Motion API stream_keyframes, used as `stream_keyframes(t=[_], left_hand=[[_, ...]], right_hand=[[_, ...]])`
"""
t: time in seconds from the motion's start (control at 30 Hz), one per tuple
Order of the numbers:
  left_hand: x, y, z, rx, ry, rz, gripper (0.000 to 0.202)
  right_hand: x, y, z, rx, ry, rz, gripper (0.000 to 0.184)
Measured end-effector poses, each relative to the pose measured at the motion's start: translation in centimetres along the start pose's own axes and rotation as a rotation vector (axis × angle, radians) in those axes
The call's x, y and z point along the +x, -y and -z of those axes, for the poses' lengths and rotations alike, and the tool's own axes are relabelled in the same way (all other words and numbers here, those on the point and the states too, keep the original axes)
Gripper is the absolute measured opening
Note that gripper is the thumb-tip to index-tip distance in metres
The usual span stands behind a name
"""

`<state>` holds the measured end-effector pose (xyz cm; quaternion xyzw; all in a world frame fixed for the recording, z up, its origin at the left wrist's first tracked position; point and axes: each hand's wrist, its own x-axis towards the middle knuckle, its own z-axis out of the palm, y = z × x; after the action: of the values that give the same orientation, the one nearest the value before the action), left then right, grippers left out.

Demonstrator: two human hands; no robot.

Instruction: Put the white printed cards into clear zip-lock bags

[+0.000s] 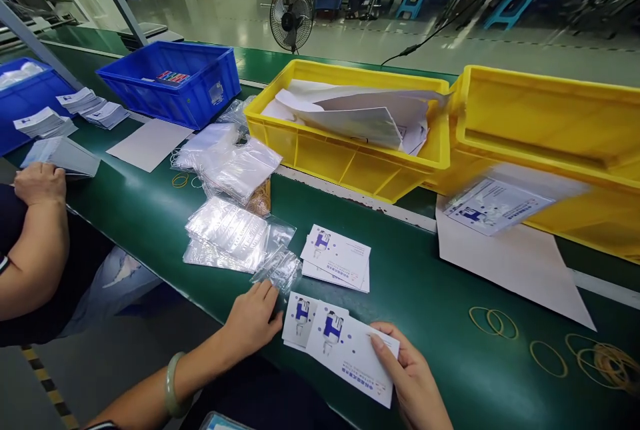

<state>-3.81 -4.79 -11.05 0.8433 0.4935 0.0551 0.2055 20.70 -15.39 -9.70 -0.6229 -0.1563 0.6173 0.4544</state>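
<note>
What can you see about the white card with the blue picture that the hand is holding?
The card is white, flat and looks like thin paper, with a blue printed figure and blue writing. It lies slanted on the green belt, overlapping a second card. The right hand holds its near corner; the left hand rests beside them.

Bright, even overhead light — soft, short shadows only. Broad glare on the glossy grey floor (380,23) behind the rectangular yellow plastic crate (350,150). Sparkle off the clear plastic bags (230,230) left of that crate. Motion blur on the bagged white leaflet (495,207) just right of it. Wide-angle bending — strongest far from the crate, toward the corners. Background soft, foreground sharp.
</note>
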Motion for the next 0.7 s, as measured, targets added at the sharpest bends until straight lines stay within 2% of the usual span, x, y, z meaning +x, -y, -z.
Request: stream_keyframes(t=[0.1, 0.2, 0.3, 0.4, 0.47, 0.53, 0.57, 0.63, 0.7], left_hand=[[0.2, -0.2, -0.1, -0.061, 0.014, 0.017, 0.016], [0.8, 1.2, 2.5, -0.144, -0.029, 0.048, 0.016], [1.8, 4.1, 6.4, -0.219, -0.207, 0.197, 0.019], [2.7, 6.8, 8.9, -0.051, -0.373, 0.372, 0.019], [2.8, 7.4, 8.9, 0.06, -0.494, 0.421, 0.027], [2.6, 6.7, 7.8, 0.128, -0.542, 0.365, 0.031], [2.4, 6.0, 7.0, 0.151, -0.499, 0.311, 0.027], [2.2, 4.3, 5.2, 0.18, -0.257, 0.235, 0.016], [2.2, 2.8, 3.8, 0.215, -0.026, 0.234, 0.009]], right_hand=[[-0.1, 0.1, 0.2, -0.007, -0.021, -0.001, 0.044], [-0.3, 0.2, 0.4, 0.008, -0.038, -0.013, 0.044], [-0.3, 0.2, 0.3, 0.017, -0.04, -0.022, 0.044], [-0.3, 0.3, 0.0, 0.029, -0.025, -0.022, 0.044], [-0.2, 0.3, -0.2, 0.04, -0.023, -0.031, 0.045], [-0.2, 0.3, -0.4, 0.041, -0.028, -0.041, 0.047], [-0.2, 0.3, -0.6, 0.04, -0.028, -0.041, 0.048], [-0.2, 0.3, -1.0, 0.046, -0.017, -0.034, 0.05], [-0.2, 0.3, -1.5, 0.05, -0.009, -0.033, 0.054]])
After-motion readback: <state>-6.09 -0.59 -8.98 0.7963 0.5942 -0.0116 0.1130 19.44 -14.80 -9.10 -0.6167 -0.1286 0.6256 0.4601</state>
